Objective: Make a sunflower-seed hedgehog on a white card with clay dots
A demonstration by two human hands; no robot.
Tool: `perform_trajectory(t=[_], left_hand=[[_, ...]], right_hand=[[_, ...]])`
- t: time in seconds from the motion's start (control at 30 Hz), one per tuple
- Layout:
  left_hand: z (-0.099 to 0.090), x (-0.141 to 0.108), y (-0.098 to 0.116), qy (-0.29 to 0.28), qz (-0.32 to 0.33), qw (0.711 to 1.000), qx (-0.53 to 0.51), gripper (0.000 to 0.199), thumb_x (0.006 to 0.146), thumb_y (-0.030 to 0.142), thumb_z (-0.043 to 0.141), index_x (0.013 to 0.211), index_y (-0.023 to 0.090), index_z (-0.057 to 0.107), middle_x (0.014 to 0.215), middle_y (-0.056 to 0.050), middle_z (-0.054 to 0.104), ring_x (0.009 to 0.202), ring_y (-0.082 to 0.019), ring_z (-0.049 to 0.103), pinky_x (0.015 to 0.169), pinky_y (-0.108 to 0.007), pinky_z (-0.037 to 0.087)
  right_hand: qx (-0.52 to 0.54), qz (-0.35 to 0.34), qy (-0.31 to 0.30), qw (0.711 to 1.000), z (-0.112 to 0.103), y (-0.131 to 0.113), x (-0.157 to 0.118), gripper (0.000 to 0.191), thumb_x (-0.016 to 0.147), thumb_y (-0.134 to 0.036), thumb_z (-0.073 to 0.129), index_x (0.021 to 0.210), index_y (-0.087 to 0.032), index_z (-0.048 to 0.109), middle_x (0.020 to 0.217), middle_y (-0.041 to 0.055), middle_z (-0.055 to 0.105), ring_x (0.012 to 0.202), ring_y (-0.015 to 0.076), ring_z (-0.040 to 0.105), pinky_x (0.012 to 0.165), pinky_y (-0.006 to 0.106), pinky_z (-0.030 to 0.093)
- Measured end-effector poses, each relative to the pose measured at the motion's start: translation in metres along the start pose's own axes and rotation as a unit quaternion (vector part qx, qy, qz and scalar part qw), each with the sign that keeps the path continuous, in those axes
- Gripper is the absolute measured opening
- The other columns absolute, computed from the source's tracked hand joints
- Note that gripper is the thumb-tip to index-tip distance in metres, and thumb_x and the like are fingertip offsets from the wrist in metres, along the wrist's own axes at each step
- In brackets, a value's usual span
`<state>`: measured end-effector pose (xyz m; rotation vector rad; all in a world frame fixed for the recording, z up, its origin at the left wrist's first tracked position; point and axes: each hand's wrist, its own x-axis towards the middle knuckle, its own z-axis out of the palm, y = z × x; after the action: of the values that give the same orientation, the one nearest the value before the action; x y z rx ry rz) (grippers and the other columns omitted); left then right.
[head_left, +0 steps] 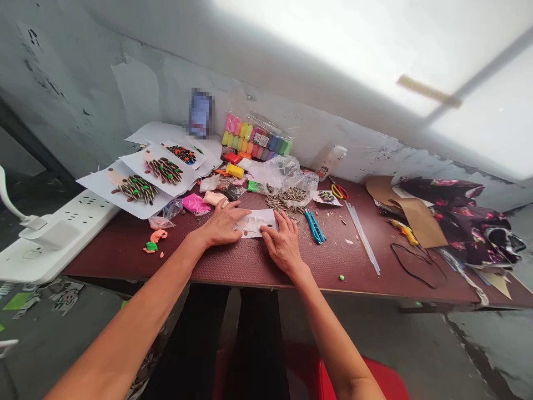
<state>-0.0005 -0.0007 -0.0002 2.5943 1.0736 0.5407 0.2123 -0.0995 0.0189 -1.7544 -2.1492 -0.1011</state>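
A small white card [270, 215] lies on the table near its front edge, with a flat pale patch of clay [252, 224] and small brown bits on it. My left hand [224, 223] rests on the card's left side, fingers stretched out over the paper. On the right side lies my right hand [285, 243], fingers apart, its thumb touching the pale patch. Just behind the card is a heap of dark striped seeds [291, 197], partly under a clear plastic bag [287, 169]. A pink clay packet [196, 204] sits left of my left hand.
Finished seed-and-clay pictures [139, 190] lie on papers at left, beside a white power strip [37, 250]. A blue cutter [314, 226], scissors [339, 190], clear glue sticks [362, 236] and a yellow glue gun [403, 230] lie to the right. Coloured clay packs [258, 139] lean at the wall.
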Motion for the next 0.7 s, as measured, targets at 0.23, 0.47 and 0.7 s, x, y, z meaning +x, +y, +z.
perform_trajectory(t=[0.23,0.47,0.7], left_hand=[[-0.001,0.000,0.000,-0.005,-0.003,1.000,-0.005,0.064,0.074,0.027,0.057,0.139,0.026,0.060,0.140,-0.008,0.065,0.144,-0.035,0.042,0.123,-0.062,0.015],[-0.001,-0.001,0.000,0.000,0.003,1.000,-0.008,0.067,0.072,0.025,0.056,0.140,0.025,0.059,0.139,-0.008,0.065,0.144,-0.035,0.042,0.123,-0.063,0.013],[-0.002,0.000,0.001,-0.005,-0.002,1.000,-0.005,0.066,0.074,0.026,0.057,0.139,0.025,0.059,0.140,-0.008,0.065,0.143,-0.035,0.042,0.122,-0.063,0.015]], right_hand=[[-0.002,0.000,0.014,1.000,-0.001,-0.003,0.003,0.028,0.101,-0.034,0.052,0.114,-0.030,0.076,0.156,0.0086,0.045,0.148,0.0282,0.033,0.119,0.052,0.025],[-0.012,-0.006,-0.043,0.999,-0.005,-0.012,0.006,0.028,0.101,-0.036,0.052,0.114,-0.031,0.077,0.158,0.0082,0.043,0.150,0.0308,0.029,0.119,0.053,0.023],[0.017,-0.002,-0.026,1.000,-0.002,-0.006,0.003,0.030,0.102,-0.035,0.051,0.112,-0.029,0.078,0.157,0.0085,0.045,0.149,0.0298,0.033,0.119,0.052,0.026]])
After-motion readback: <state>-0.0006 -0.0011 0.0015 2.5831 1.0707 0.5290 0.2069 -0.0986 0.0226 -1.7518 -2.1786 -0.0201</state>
